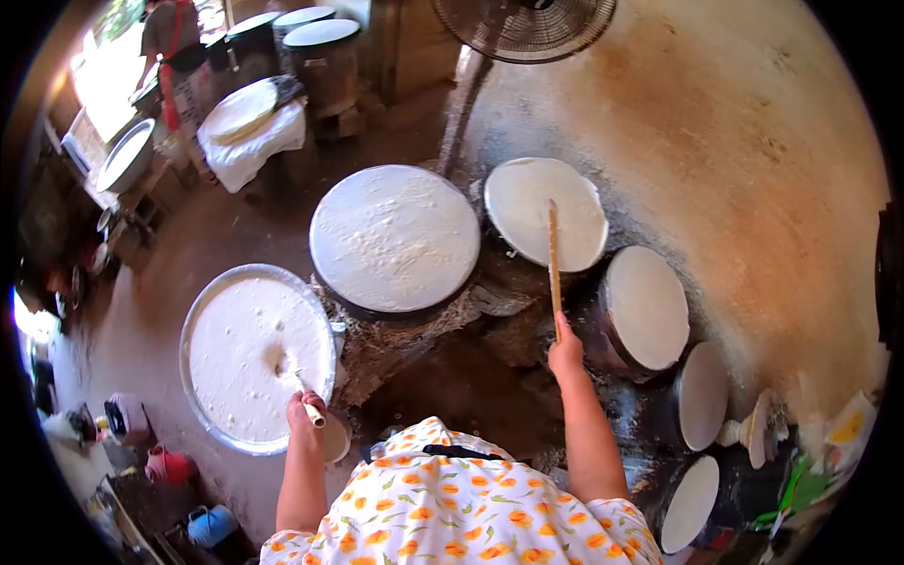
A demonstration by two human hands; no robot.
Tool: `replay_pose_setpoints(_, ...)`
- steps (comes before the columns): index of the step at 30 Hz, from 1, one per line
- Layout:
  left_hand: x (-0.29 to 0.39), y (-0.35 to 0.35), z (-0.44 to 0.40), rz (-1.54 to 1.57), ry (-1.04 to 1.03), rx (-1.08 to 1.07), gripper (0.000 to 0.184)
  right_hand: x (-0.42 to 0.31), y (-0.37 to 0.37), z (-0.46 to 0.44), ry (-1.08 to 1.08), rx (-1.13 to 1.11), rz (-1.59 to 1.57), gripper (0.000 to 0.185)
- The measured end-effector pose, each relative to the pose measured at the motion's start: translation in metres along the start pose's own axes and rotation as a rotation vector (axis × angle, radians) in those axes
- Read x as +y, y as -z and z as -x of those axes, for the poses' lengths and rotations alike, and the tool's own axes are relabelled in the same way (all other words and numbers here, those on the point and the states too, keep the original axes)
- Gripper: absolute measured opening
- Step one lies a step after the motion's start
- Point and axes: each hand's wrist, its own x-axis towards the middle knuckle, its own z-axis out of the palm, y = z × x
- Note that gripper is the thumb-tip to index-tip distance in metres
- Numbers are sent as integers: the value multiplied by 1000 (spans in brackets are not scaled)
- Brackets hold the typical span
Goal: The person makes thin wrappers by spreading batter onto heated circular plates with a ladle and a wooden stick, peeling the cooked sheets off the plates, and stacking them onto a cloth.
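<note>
My left hand (301,414) grips the pale handle of what looks like a ladle (297,379). Its head dips into white batter (235,339) in a wide metal basin (185,330), where a hollow shows, and is mostly hidden. My right hand (566,354) is closed around a long flat wooden stick (554,259). The far end of that stick lies over a thin white sheet (518,193) on a round cooking top; I cannot tell whether it touches. Between the two hands, farther away, a larger round top carries a lumpy white layer (395,235).
More round white-topped drums (646,306) curve along the right beside a stained wall (753,169). A fan (527,28) hangs at the top. At the back left, a stack of white sheets (240,111) rests on a cloth near a person (174,56). Red (169,465) and blue (212,525) containers sit lower left.
</note>
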Motion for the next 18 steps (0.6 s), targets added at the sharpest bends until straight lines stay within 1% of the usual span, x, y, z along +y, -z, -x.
replay_pose_setpoints(1, 9, 5, 10, -32, 14, 51, 26, 4, -2, -3, 28, 2, -32, 66)
replay_pose_setpoints(2, 15, 11, 22, -80, 41, 29, 25, 9, -2, -2, -41, -50, -138, 66)
replay_pose_setpoints(3, 16, 21, 39, -120, 58, 17, 23, 0, 7, 7, 41, -12, -122, 65)
replay_pose_setpoints(4, 8, 26, 57, -252, -102, 26, 20, 0, 12, 18, 136, -12, -139, 65)
replay_pose_setpoints(5, 6, 27, 66, -211, -42, 33, 16, 7, 8, 26, 293, 37, -165, 63)
replay_pose_setpoints(6, 8, 24, 70, -177, 28, 31, 13, 9, 11, 38, 294, 15, -175, 62)
replay_pose_setpoints(7, 16, 27, 57, -166, 28, 17, 11, 9, 14, 50, 207, -11, -242, 62)
replay_pose_setpoints(8, 23, 24, 43, -147, 17, 24, 11, -10, 27, 65, 2, -69, -185, 63)
replay_pose_setpoints(9, 29, 15, 24, -216, -52, 79, 12, -4, 25, 70, 15, -80, -185, 63)
replay_pose_setpoints(10, 29, -7, 20, -147, -52, 99, 13, 7, 25, 77, 94, -42, -215, 64)
replay_pose_setpoints(11, 40, -9, -5, -184, -144, 50, 14, 14, 24, 81, 172, 0, -246, 64)
replay_pose_setpoints(12, 51, -14, -25, -283, -227, 61, 13, 20, 23, 84, 176, 1, -248, 64)
replay_pose_setpoints(13, 57, -21, -34, -315, -282, 38, 11, 23, 23, 85, 173, 25, -269, 65)
replay_pose_setpoints(15, 66, -34, -42, -449, -343, 59, 9, 23, 21, 80, 179, 52, -297, 66)
replay_pose_setpoints(16, 71, -35, -38, -445, -348, 54, 9, 21, 22, 78, 174, 52, -312, 66)
replay_pose_setpoints(18, 79, -36, -15, -488, -242, -139, 7, 14, 26, 77, 189, 65, -303, 66)
